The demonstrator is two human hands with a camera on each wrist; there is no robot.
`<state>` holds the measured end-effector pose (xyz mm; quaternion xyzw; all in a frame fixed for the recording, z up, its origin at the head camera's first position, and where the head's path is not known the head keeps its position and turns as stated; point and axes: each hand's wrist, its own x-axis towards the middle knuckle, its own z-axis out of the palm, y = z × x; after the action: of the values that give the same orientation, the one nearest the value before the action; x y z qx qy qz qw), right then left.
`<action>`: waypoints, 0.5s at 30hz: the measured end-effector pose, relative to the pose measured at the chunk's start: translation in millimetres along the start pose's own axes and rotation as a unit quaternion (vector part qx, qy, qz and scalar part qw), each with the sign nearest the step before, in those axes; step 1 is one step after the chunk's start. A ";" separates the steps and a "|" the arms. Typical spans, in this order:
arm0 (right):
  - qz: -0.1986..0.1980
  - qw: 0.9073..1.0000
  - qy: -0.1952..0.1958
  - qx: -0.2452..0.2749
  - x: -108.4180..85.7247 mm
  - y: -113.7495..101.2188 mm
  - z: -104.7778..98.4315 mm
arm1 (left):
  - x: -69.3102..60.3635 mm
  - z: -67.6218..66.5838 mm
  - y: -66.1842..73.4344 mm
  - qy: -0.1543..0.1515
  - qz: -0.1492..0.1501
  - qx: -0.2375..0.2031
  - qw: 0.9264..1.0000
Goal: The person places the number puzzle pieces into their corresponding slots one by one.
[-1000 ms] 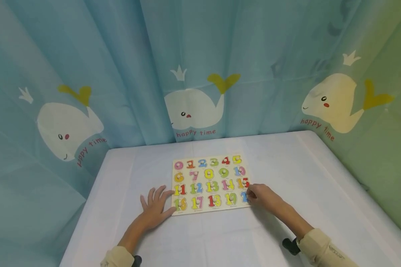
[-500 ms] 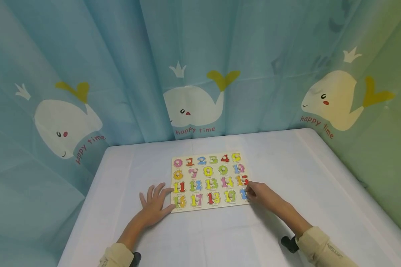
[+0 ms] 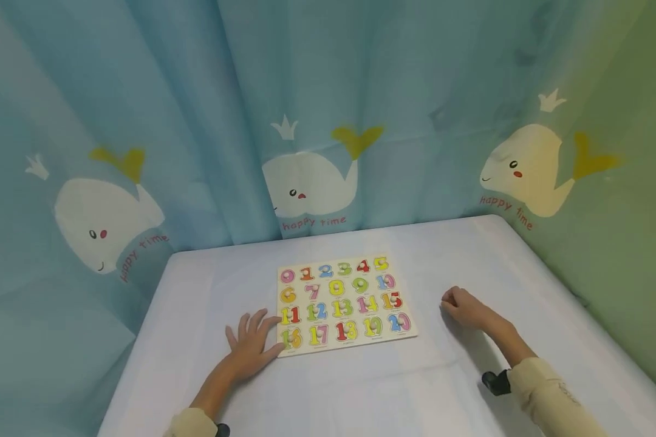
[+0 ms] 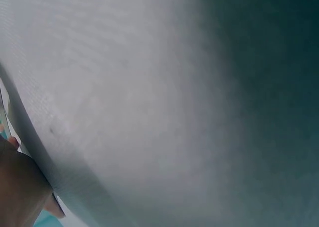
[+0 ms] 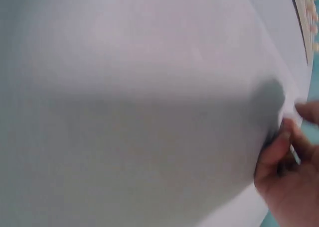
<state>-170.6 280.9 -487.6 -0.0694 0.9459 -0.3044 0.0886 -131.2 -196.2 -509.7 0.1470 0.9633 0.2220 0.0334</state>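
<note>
A wooden number puzzle board (image 3: 355,312) with knobbed, coloured number pieces lies flat on the table. At its lower right corner the blue and pink 20 piece (image 3: 399,322) sits in its slot. My left hand (image 3: 249,349) is spread at the board's left side, with index finger and thumb touching the edge beside the 11 and the 16. Off to the right of the board, my right hand (image 3: 466,308) hovers near the table with loosely curled fingers. The right wrist view shows those fingers (image 5: 274,152) blurred, and nothing is seen in them.
The white-covered table (image 3: 361,394) has a back edge against a blue curtain (image 3: 415,176) printed with whales. A green curtain (image 3: 623,255) stands along the right side. Mostly tablecloth fills both wrist views.
My right hand has left the 20 piece and moved right, away from the board, uncovering that piece. The left hand stays at the board's left edge. The head view has shifted slightly.
</note>
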 end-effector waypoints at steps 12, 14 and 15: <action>0.026 0.995 -0.082 -0.040 21.0 1.9 -11.5 | 3.8 4.7 -6.9 0.004 -0.006 0.001 1.000; 0.017 0.996 -0.080 -0.036 22.2 1.2 -12.2 | 3.3 5.3 -6.6 0.009 -0.009 0.000 1.000; 0.014 0.996 -0.078 -0.031 22.8 1.0 -11.8 | 2.9 5.1 -6.7 0.009 -0.010 0.001 1.000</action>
<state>-195.4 284.2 -481.6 -0.0827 0.9460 -0.2671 0.1637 -135.1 -198.9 -517.2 0.1355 0.9652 0.2222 0.0271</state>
